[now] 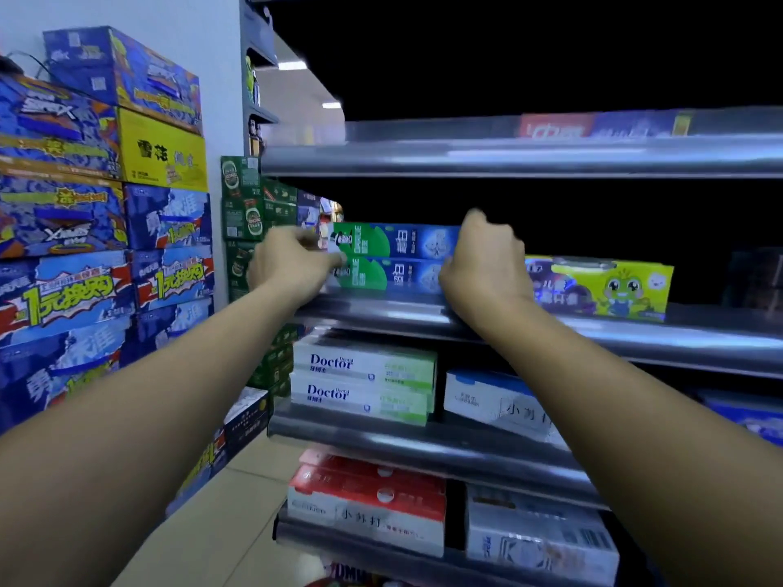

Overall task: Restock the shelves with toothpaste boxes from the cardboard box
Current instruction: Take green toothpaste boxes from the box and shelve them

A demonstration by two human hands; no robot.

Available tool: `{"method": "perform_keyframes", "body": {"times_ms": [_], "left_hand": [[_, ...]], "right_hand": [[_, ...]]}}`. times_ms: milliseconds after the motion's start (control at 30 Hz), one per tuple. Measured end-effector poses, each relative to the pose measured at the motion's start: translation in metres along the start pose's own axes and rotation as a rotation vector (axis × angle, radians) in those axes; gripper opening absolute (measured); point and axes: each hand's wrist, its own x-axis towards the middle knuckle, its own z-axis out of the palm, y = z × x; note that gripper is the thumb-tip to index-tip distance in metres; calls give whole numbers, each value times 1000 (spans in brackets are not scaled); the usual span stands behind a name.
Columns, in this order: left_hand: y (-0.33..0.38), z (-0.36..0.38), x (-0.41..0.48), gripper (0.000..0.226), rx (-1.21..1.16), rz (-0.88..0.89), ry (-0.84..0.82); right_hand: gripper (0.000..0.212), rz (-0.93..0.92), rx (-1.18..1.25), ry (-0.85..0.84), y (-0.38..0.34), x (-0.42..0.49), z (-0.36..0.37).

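Two bare forearms are showing: the left forearm (169, 374) is coming in from the lower left of the frame, the right forearm (627, 400) from the lower right. The left hand (292, 264) and right hand (487, 264) are showing bare as well, their fingers slightly blurred.

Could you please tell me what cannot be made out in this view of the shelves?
Head view only.
1. Cardboard box: out of frame.
2. Ends of the green toothpaste boxes: covered by the left hand and right hand. It is unclear whether the fingers grip or only push.
3. Boxes on the top shelf: blurred, print unreadable.
4. Anything further back on the middle shelf: lost in darkness.
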Motion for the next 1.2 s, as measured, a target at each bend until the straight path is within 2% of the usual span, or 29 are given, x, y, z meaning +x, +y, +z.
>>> {"method": "perform_keyframes", "body": {"times_ms": [133, 200, 300, 400, 533, 600, 700, 800, 933, 1033, 1200], "left_hand": [[-16, -15, -56, 44, -52, 230, 157], [-35, -16, -97, 38, -56, 376, 114], [-72, -6, -169, 29, -77, 485, -18], [-112, 20, -248, 15, -135, 399, -203], [-167, 60, -349, 25, -174, 26, -549], [-192, 77, -389, 32, -61, -75, -742], [-221, 102, -433, 26, 177, -140, -988], [-246, 128, -464, 45, 389, -188, -1181], [-269, 158, -498, 73, 449, -199, -1249], [-278, 169, -521, 92, 595, -93, -1413], [-278, 162, -541, 98, 662, -26, -1409]], "right_hand": [[32, -180, 57, 158, 17, -58, -13], [35, -206, 102, 122, 33, -97, -12], [31, -159, 148, -20, 59, -156, -2], [22, -74, 224, -195, 88, -209, 18], [14, 99, 302, -383, 133, -275, 54], [16, 174, 295, -508, 153, -298, 69], [11, 174, 220, -694, 170, -314, 80], [10, 185, 235, -758, 178, -317, 83], [12, 105, 169, -807, 182, -321, 84], [14, 20, 96, -830, 187, -325, 83], [18, -15, 60, -876, 203, -325, 79]]}}
